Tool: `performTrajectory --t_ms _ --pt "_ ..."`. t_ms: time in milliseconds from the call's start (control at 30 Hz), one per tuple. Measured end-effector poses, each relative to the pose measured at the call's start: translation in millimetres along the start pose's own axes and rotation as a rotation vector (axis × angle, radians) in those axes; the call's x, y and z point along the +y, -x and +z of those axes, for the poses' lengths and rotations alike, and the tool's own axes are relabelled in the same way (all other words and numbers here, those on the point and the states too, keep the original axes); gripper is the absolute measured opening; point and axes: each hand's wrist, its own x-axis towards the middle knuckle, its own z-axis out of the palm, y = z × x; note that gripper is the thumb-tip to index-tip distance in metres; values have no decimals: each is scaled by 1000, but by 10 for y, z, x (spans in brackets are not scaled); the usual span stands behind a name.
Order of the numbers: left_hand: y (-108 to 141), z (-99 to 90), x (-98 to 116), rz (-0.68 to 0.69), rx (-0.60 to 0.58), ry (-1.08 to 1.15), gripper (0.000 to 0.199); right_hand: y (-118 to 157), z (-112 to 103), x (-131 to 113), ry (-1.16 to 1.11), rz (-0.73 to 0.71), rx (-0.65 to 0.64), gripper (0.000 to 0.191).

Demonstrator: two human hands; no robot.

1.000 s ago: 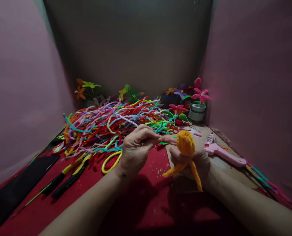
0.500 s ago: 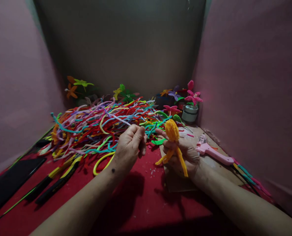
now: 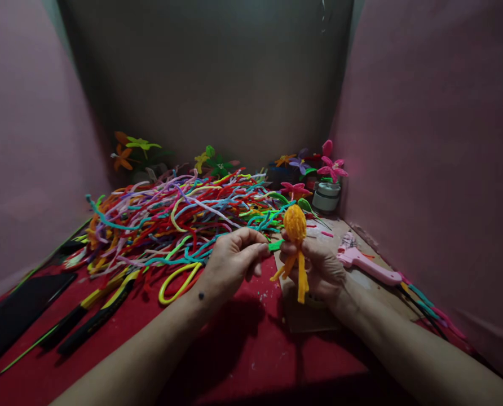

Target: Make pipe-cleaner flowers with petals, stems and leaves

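Note:
My right hand (image 3: 319, 268) grips an orange fuzzy piece (image 3: 295, 224), a rounded bulb on top with loose strands hanging below. Its fingers are wrapped round the piece just under the bulb. Close beside it, my left hand (image 3: 237, 259) has thumb and forefinger pinched at the left end of a green piece (image 3: 276, 246), whose right end reaches the fingers of my right hand. Behind my left hand lies a large heap of coloured pipe cleaners (image 3: 167, 217).
A pink glue gun (image 3: 372, 267) lies on a cardboard sheet (image 3: 310, 318) at the right. Pliers (image 3: 101, 310) and a black flat object (image 3: 18, 310) are at the left. Fuzzy flowers stand behind, one pink flower (image 3: 331, 168) above a grey-white container (image 3: 326, 197).
My left hand has moved right and slightly down and now pinches the green piece. The orange piece has shifted slightly left, its strands hanging closer together.

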Motion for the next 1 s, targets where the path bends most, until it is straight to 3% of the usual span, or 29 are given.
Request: performTrajectory --t_ms 167,333,467,833,1000 --pt "38 4 34 26 -30 -25 28 0 14 15 42 -33 -37 27" --pt "47 7 19 48 -25 -42 14 -14 -12 26 21 -2 -102 20" --pt "54 12 19 59 -11 -9 7 -28 -32 37 -10 21 -116 26" --pt "26 22 -101 -47 -232 235 24 -44 66 89 60 -19 -158 28" --pt "27 39 -147 -121 -172 322 23 -67 54 124 183 -19 -154 29"
